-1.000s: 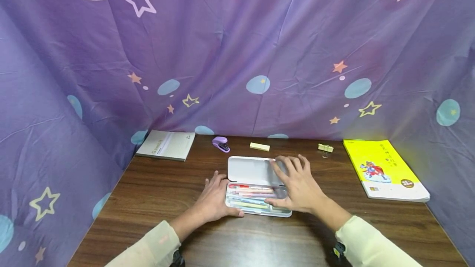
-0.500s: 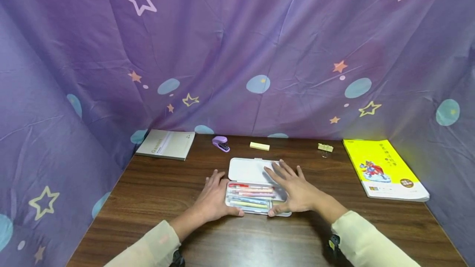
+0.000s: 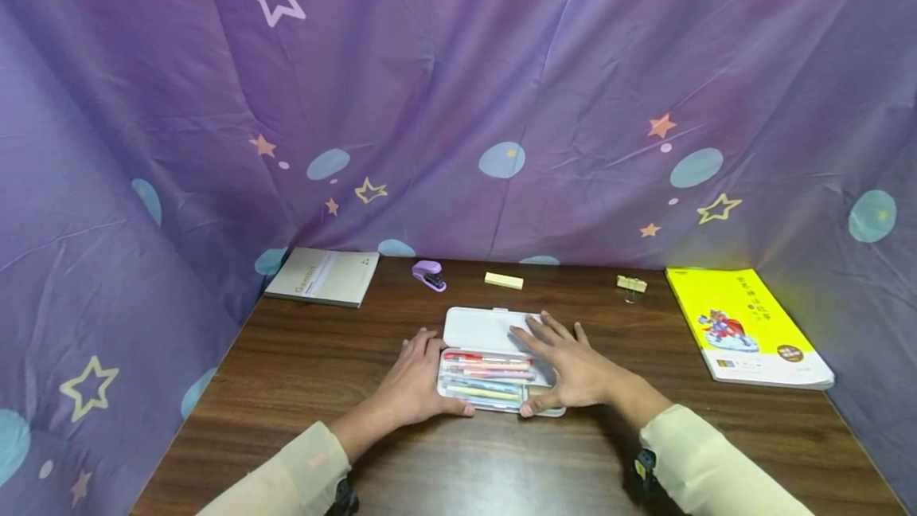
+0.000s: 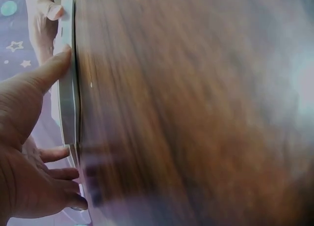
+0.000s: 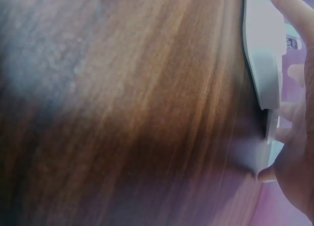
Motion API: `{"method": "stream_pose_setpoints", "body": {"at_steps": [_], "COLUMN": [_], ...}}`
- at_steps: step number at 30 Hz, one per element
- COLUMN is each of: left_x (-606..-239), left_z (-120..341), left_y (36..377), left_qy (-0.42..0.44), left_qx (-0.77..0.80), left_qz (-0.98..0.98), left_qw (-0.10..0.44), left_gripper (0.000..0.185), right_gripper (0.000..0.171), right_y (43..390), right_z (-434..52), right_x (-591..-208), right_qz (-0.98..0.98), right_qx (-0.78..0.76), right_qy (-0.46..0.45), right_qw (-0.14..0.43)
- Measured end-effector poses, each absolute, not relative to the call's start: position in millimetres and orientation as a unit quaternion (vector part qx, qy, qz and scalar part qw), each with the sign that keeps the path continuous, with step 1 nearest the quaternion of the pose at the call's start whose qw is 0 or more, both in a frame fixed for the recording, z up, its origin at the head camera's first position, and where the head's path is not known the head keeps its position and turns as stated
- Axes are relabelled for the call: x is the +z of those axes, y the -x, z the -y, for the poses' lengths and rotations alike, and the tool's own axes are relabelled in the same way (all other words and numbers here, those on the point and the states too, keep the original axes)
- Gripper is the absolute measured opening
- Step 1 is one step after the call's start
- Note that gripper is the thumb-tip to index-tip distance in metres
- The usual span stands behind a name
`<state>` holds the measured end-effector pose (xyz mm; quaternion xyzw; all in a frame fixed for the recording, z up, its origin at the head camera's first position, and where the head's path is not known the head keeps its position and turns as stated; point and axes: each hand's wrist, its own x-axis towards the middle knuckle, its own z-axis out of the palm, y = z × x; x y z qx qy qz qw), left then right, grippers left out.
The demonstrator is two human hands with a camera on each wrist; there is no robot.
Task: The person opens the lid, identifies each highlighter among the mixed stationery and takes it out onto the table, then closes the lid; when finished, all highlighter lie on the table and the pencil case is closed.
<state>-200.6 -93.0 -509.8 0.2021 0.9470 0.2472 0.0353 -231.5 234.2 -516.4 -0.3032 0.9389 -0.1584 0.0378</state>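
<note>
An open white pencil case (image 3: 473,326) lies on the wooden table, its lid folded back and flat. Several pens (image 3: 487,380) in red, pink, blue and yellow lie in its near half. Along its left end rests my left hand (image 3: 415,385), thumb on the near edge and fingers nearly straight beside the case. My right hand (image 3: 576,369) spreads over the right end, fingertips on the lid and thumb at the near rim, hiding part of the inside. In the left wrist view, the left thumb (image 4: 56,69) touches the case's side.
Along the back stand a grey notebook (image 3: 324,275), a purple stapler (image 3: 429,275), a pale yellow sticky-note pad or eraser (image 3: 504,280) and a binder clip (image 3: 631,285). A yellow book (image 3: 748,329) lies at the right. Purple starred cloth (image 3: 458,102) encloses the table.
My right hand's thumb has moved down from over the pens to the near rim, and its fingers spread on the lid, which now lies flatter. My left hand has stayed put.
</note>
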Motion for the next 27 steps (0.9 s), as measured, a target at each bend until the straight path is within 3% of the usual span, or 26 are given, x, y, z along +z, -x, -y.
{"method": "stream_pose_setpoints", "body": {"at_steps": [9,22,27], "left_x": [-509.9,-511.2,-510.8], "left_z": [93.4,92.8,92.6], "left_y": [208.6,213.1,213.4], "left_qy": [-0.236,-0.22,-0.22], "left_qx": [0.203,0.174,0.179], "left_qz": [-0.949,-0.957,-0.955], "left_qw": [0.049,0.079,0.082], "left_gripper": [0.133,0.146,0.145], "right_gripper": [0.13,0.125,0.118], "right_y": [230.9,230.3,225.8], "right_z": [-234.4,-231.7,-222.9], "right_x": [-515.3,-510.7,-505.4], "right_qz": [-0.94,-0.941,-0.941], "right_qx": [-0.154,-0.146,-0.145], "right_qy": [0.301,0.299,0.304], "right_qw": [0.047,0.054,0.03]}}
